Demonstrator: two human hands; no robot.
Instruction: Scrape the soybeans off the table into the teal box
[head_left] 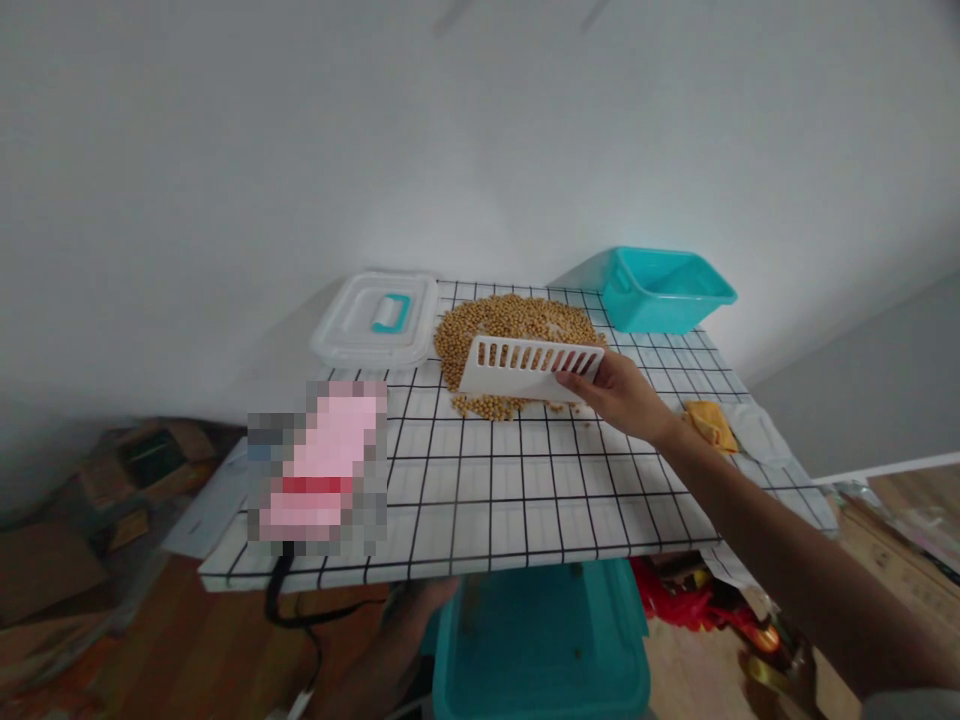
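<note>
My right hand (621, 398) is closed round the right end of a white slotted plastic panel (517, 383). The panel stands on its long edge, tilted, against a spread pile of soybeans (517, 315). A smaller strip of soybeans (491, 407) lies on the near side of the panel. Below the table's front edge, my left hand (420, 605) grips the left rim of a large teal bin (540, 640); its fingers are partly hidden and blurred. Only a few specks show inside the bin.
A white-and-black checked table (517, 500) stands against the wall. On it are a clear lid (352, 315) with a teal handle, a blurred-out pink object (330, 450) with a black cable, a smaller teal bin (667, 300) and a yellow cloth (711, 425). Cardboard boxes (142, 460) lie at left.
</note>
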